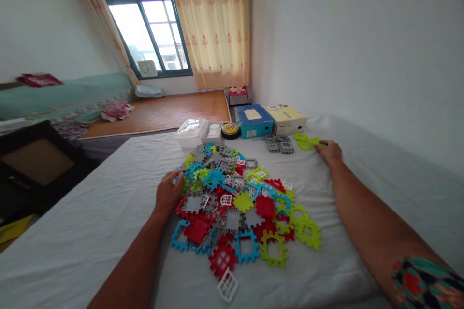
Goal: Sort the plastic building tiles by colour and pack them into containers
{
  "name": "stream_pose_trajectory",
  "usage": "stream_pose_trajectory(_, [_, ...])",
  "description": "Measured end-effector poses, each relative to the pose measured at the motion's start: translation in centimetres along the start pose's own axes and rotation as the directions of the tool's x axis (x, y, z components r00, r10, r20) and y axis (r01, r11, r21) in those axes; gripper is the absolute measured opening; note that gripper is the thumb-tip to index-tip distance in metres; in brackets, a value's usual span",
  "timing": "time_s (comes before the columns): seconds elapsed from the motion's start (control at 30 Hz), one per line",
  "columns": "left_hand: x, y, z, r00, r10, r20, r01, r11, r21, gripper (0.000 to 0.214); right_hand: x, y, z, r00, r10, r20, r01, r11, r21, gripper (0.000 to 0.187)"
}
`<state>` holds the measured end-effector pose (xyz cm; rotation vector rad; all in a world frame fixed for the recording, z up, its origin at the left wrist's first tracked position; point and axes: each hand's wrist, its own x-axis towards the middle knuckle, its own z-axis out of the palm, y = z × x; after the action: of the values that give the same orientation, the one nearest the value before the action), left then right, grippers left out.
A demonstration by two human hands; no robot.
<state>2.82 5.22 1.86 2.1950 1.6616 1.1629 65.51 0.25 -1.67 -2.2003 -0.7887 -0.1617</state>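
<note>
A heap of flat interlocking plastic tiles (239,203) in red, blue, green, grey and white lies on a white sheet (90,222). My left hand (168,193) rests at the heap's left edge, fingers curled on a tile there. My right hand (329,150) reaches far right, fingers closed on a green tile beside a small stack of green tiles (304,141). A stack of grey tiles (279,144) sits just left of the green one.
At the far edge stand a clear plastic tub (191,131), a round tape tin (230,130), a blue box (253,120) and a yellow-white box (288,118). A wall runs along the right. A white window piece (227,285) lies near me.
</note>
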Motion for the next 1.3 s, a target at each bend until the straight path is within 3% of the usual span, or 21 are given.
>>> stream_pose_trajectory(0.1, [0.0, 0.1, -0.1, 1.000, -0.014, -0.004, 0.014, 1.000, 0.001, 0.041, 0.0, 0.1, 0.4, 0.999, -0.006, 0.054, 0.008, 1.000, -0.026, 0.042])
stream_pose_trajectory(0.3, [0.0, 0.2, -0.2, 1.000, -0.024, -0.003, 0.024, 1.000, 0.000, 0.042, -0.1, 0.3, 0.3, 0.999, -0.012, -0.039, 0.011, 1.000, -0.025, 0.039])
stream_pose_trajectory(0.43, [0.0, 0.4, -0.2, 1.000, -0.021, -0.006, 0.021, 1.000, -0.001, 0.042, -0.7, -0.2, 0.6, 0.997, -0.076, 0.001, 0.076, 0.997, -0.018, 0.040])
stream_pose_trajectory(0.6, [0.0, 0.5, -0.2, 1.000, -0.023, 0.008, 0.023, 1.000, 0.009, 0.043, -1.9, -2.7, 0.4, 0.986, -0.166, 0.029, 0.166, 0.986, -0.001, 0.049])
stream_pose_trajectory(0.7, [0.0, 0.5, -0.2, 0.999, -0.022, 0.023, 0.022, 1.000, 0.007, 0.043, -3.6, -6.0, -0.3, 0.944, -0.329, -0.021, 0.329, 0.942, 0.062, 0.046])
stream_pose_trajectory(0.77, [0.0, 0.4, -0.2, 0.999, -0.023, 0.032, 0.023, 1.000, 0.005, 0.043, -5.4, -8.8, -0.9, 0.869, -0.483, 0.108, 0.456, 0.867, 0.202, 0.039])
stream_pose_trajectory(0.8, [0.0, 0.4, -0.2, 0.999, -0.024, 0.034, 0.024, 1.000, 0.003, 0.043, -6.5, -10.2, -1.1, 0.785, -0.571, 0.239, 0.498, 0.812, 0.305, 0.037])
stream_pose_trajectory(0.83, [0.0, 0.4, -0.2, 0.999, -0.026, 0.035, 0.026, 1.000, 0.001, 0.043, -7.7, -11.4, -1.3, 0.653, -0.656, 0.379, 0.516, 0.752, 0.411, 0.038])
stream_pose_trajectory(0.87, [0.0, 0.4, -0.2, 0.999, -0.029, 0.034, 0.029, 1.000, -0.004, 0.043, -8.8, -12.4, -1.5, 0.488, -0.717, 0.498, 0.509, 0.697, 0.504, 0.040])
stream_pose_trajectory(0.93, [0.0, 0.4, -0.2, 0.999, -0.037, 0.025, 0.038, 0.999, -0.012, 0.043, -10.9, -13.9, -1.7, 0.180, -0.757, 0.628, 0.482, 0.625, 0.614, 0.047])
stream_pose_trajectory(0.97, [0.0, 0.4, -0.2, 0.999, -0.041, 0.021, 0.041, 0.999, -0.014, 0.042, -11.8, -14.3, -1.7, 0.082, -0.754, 0.652, 0.481, 0.603, 0.637, 0.051])
stream_pose_trajectory(1.0, [-0.1, 0.5, -0.2, 0.999, -0.042, 0.018, 0.042, 0.999, -0.014, 0.042, -12.4, -14.5, -1.7, 0.029, -0.750, 0.660, 0.489, 0.587, 0.646, 0.054])
stream_pose_trajectory(1.07, [-0.1, 0.6, -0.1, 0.999, -0.037, 0.023, 0.037, 0.999, -0.009, 0.042, -13.1, -14.7, -1.5, 0.013, -0.750, 0.661, 0.513, 0.573, 0.639, 0.057])
stream_pose_trajectory(1.17, [0.0, 0.7, 0.0, 0.999, -0.015, 0.048, 0.015, 1.000, 0.001, 0.042, -13.3, -14.6, -1.0, 0.064, -0.747, 0.662, 0.540, 0.584, 0.606, 0.061])
stream_pose_trajectory(1.3, [0.0, 0.8, 0.0, 0.998, 0.015, 0.054, -0.016, 1.000, 0.008, 0.040, -13.4, -14.8, -0.8, 0.087, -0.760, 0.644, 0.612, 0.551, 0.568, 0.056])
